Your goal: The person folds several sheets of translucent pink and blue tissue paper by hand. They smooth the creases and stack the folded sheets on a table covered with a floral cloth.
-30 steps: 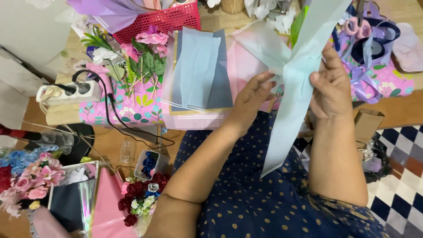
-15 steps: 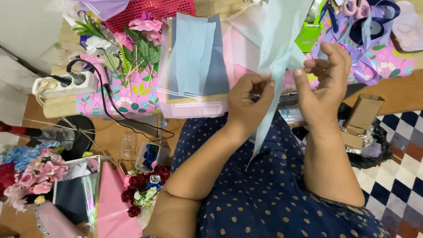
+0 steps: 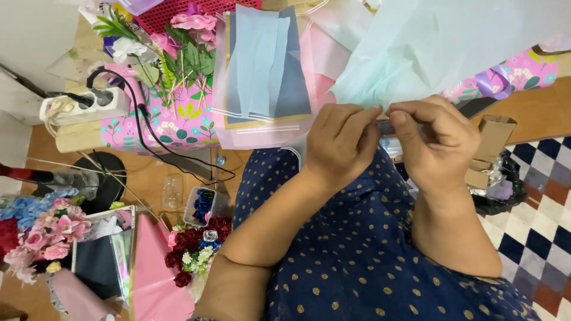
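Nearby, blue sheets (image 3: 264, 65) and artificial flowers (image 3: 178, 53) crowd the table.

Both hands, left hand (image 3: 340, 142) and right hand (image 3: 439, 139), pinching pale blue tissue paper (image 3: 440, 47) above lap

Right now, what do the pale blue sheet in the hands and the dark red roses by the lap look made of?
Pale blue sheet: likely thin tissue or wrapping paper, matte, slightly translucent, gathered into soft creases where the left hand and right hand pinch it. Dark red roses: probably artificial, fabric or foam; uniform, stiff petals.
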